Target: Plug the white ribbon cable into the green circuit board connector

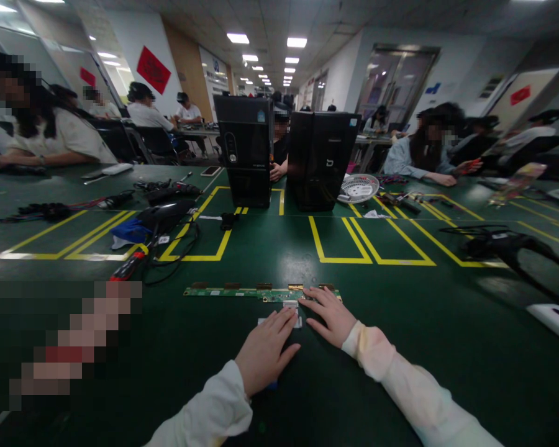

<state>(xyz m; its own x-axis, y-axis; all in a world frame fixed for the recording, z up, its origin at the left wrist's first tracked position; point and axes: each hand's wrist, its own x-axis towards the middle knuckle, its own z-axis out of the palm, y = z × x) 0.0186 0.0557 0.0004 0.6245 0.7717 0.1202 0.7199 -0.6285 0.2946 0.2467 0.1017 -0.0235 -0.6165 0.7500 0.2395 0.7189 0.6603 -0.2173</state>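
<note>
A long narrow green circuit board lies flat on the dark green table mat in front of me. My left hand rests palm down, fingers stretched toward a small white piece just below the board. My right hand lies flat too, fingers spread, its tips touching the board's right part. Neither hand holds anything.
Two black computer towers stand upright at mid-table. Cables, a red-handled tool and a blue cloth lie at the left. A white fan grille sits right of the towers. A white device lies at the right. Several people sit around.
</note>
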